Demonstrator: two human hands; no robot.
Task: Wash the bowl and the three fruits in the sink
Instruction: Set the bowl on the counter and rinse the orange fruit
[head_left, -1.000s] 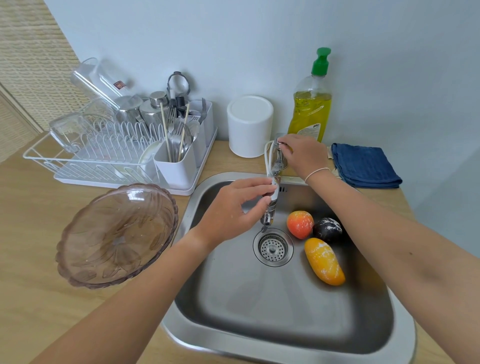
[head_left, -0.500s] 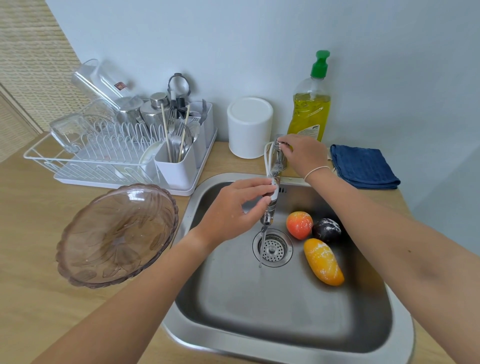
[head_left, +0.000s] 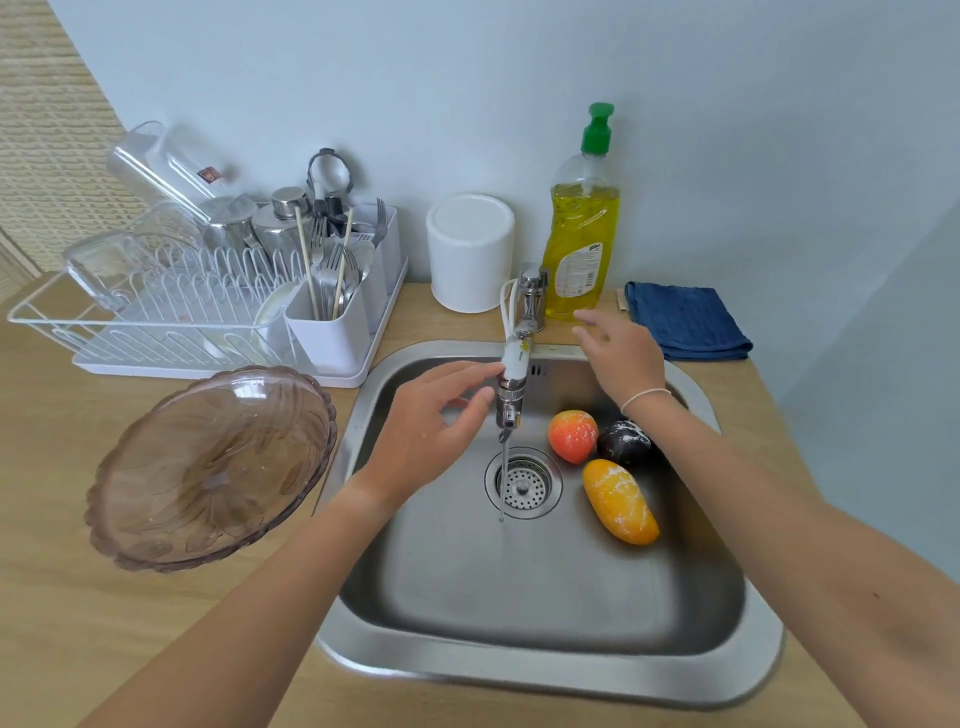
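A brownish glass bowl (head_left: 208, 467) rests tilted on the wooden counter left of the steel sink (head_left: 545, 670). In the basin lie a red-orange fruit (head_left: 572, 435), a dark purple fruit (head_left: 624, 441) and a yellow-orange mango (head_left: 621, 503), right of the drain. A thin stream of water runs from the tap (head_left: 511, 384) onto the drain. My left hand (head_left: 431, 431) touches the tap spout with thumb and forefinger. My right hand (head_left: 621, 356) hovers open just right of the tap, holding nothing.
A white dish rack (head_left: 171, 312) with cutlery and glass containers stands at the back left. Behind the sink are a white canister (head_left: 470, 254), a yellow dish-soap bottle (head_left: 582, 228) and a folded blue cloth (head_left: 685, 322).
My right hand has let go of the tap handle and drawn back to the right. Water now runs in a steady thin stream. My left hand stays at the spout.
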